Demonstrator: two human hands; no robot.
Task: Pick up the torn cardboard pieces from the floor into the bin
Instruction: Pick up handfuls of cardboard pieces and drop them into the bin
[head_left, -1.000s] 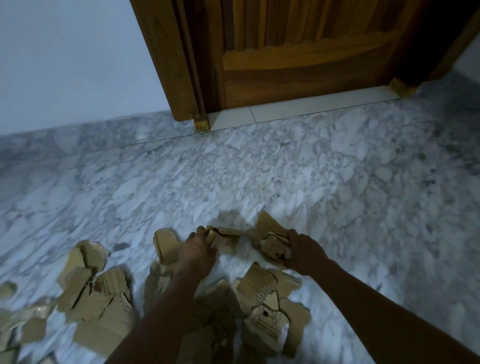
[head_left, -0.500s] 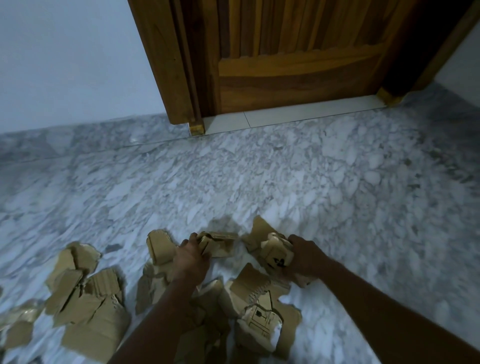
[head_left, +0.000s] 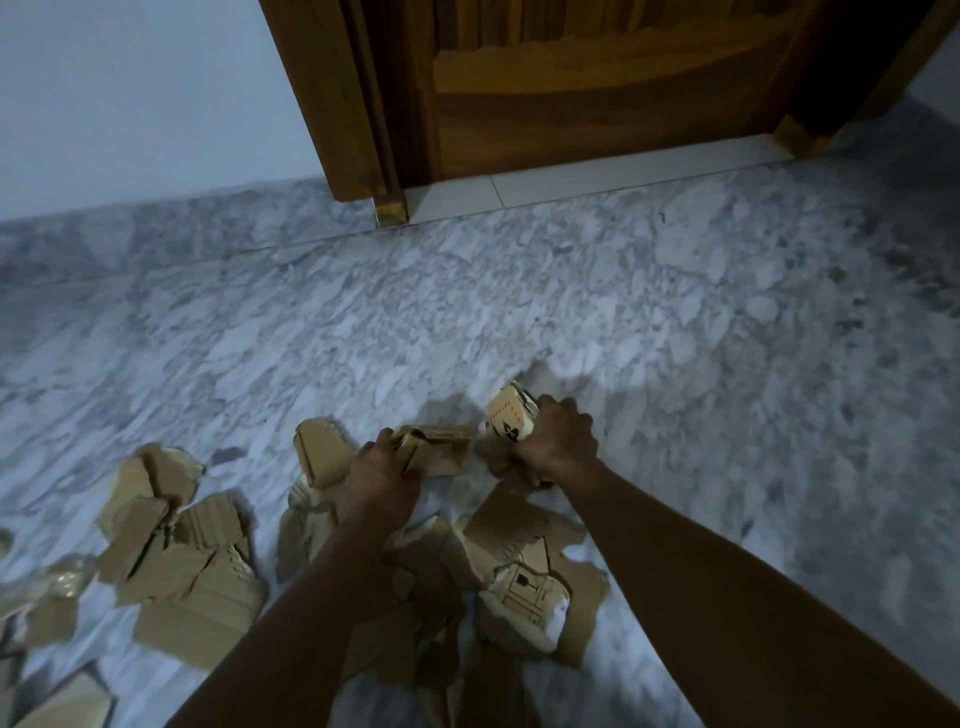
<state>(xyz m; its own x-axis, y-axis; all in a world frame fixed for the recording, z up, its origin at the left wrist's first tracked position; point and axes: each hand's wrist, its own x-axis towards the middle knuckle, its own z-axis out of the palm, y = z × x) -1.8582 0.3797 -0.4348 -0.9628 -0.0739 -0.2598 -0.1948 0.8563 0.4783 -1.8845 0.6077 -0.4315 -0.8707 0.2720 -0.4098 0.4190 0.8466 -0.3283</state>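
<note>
Right grip (head_left: 563, 441) is curled tight round a wad of torn tan cardboard scraps (head_left: 511, 420). The top scrap is pale, with a black printed mark and red dotted lines, and the wad looks held just above the floor. Left grip (head_left: 382, 475) is just to its left, fingers and thumb pinching a folded brown cardboard piece (head_left: 439, 449) that's low against the floor. Can't tell if that one has lifted off yet.

Working outward, an upright curved brown cardboard scrap (head_left: 319, 452) stands just left of the left grip. On the near side, between the forearms, there's a heap of flat torn cardboard with a printed box symbol (head_left: 524, 587). Further left is a second spread of ripped corrugated cardboard sheets (head_left: 176, 571). All of it lies on the grey-white marble floor (head_left: 519, 312), with a brown wooden door (head_left: 571, 93) and a plain white wall (head_left: 130, 93) at the far side.

So I'd say this is the gathering step, both grips loading up and most of the mess not yet touched. The bin isn't in view anywhere. Next move, I reckon: get the left piece secure, maybe stack it against the right wad, then turn and find the bin. Those scraps are loose and springy, so squeeze them firmly or bits will drop on the way
</note>
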